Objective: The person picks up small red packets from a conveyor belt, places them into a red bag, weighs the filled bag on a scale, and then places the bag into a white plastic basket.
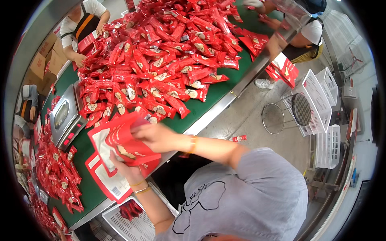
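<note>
My left hand (126, 170) grips the lower edge of a red printed pouch (120, 144), thumb on its front. My right hand (156, 137) is at the pouch's upper side; its fingers are blurred and partly hidden by the red film. Whether they hold anything there cannot be made out. Under the held pouch, flat red-and-white pouches (110, 183) lie at the edge of the green table (193, 113), one showing a barcode. Just beyond my hands rises a large heap of small red wrapped packets (169, 60).
A metal weighing scale (68, 116) stands left of the heap, near more packets (57, 174). Below the table edge sits a white plastic crate (129, 224). Co-workers (84, 27) (307, 33) stand across and right. A wire-framed stool (301, 110), white baskets (327, 146) and a dropped packet (239, 138) are on the right.
</note>
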### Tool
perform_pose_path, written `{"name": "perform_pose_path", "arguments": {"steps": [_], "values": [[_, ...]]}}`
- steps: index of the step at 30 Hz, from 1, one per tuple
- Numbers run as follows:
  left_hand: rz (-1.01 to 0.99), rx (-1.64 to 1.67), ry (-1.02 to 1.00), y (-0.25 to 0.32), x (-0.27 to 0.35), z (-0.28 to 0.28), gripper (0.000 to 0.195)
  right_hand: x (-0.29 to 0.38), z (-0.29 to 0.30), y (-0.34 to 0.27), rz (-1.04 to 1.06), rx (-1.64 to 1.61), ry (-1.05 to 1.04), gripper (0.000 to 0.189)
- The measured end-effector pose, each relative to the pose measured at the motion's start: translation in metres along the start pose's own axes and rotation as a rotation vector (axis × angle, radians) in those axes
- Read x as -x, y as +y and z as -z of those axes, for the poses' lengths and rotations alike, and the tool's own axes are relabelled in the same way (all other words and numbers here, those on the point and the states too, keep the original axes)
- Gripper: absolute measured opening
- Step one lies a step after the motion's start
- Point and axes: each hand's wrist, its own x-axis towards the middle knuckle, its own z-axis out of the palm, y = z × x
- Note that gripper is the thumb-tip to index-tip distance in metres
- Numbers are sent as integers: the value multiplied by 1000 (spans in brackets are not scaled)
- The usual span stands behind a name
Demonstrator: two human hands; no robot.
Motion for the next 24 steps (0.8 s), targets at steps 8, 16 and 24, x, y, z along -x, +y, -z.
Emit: {"name": "perform_pose_path", "arguments": {"steps": [8, 16, 24], "values": [[-54, -92, 11, 8, -12, 63, 54, 33, 249, 188, -811, 747, 1318, 73], [-39, -47, 2, 4, -15, 68, 55, 29, 268, 289, -627, 787, 1046, 58], [-122, -106, 55, 4, -14, 65, 56, 23, 248, 265, -642, 542, 1235, 60]]}}
